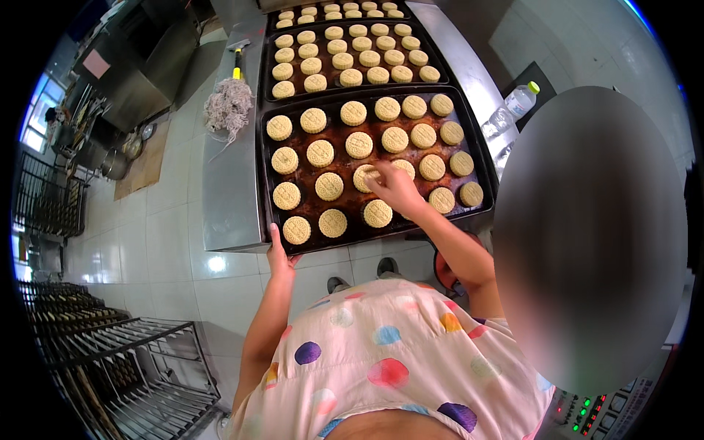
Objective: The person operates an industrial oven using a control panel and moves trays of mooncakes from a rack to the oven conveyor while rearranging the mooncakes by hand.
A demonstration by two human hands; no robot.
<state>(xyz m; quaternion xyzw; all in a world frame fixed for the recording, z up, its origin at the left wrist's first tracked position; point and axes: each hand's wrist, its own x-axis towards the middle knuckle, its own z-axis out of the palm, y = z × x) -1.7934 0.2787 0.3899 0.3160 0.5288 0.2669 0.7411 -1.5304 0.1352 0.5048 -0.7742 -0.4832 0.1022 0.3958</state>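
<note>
A dark baking tray (293, 114) lies nearest me, holding rows of round, pale yellow mooncakes (359, 145) with scalloped sides and pressed patterns on top. My left hand (279, 254) grips the tray's near left corner, thumb up along the rim and fingers under the edge. Over the tray's middle, my right hand (396, 189) has its bent fingertips closed at the right side of one mooncake (364, 178), which sits among the others. Part of another mooncake (403, 170) shows just behind that hand. The undersides of the right fingers are hidden.
Beyond lies a second tray of mooncakes (337, 45), with a third behind it, on a metal table (233, 187). A grey mop head (229, 107) is at left, a bottle (521, 100) at right. Metal racks (158, 352) stand lower left; a blurred oval covers the right.
</note>
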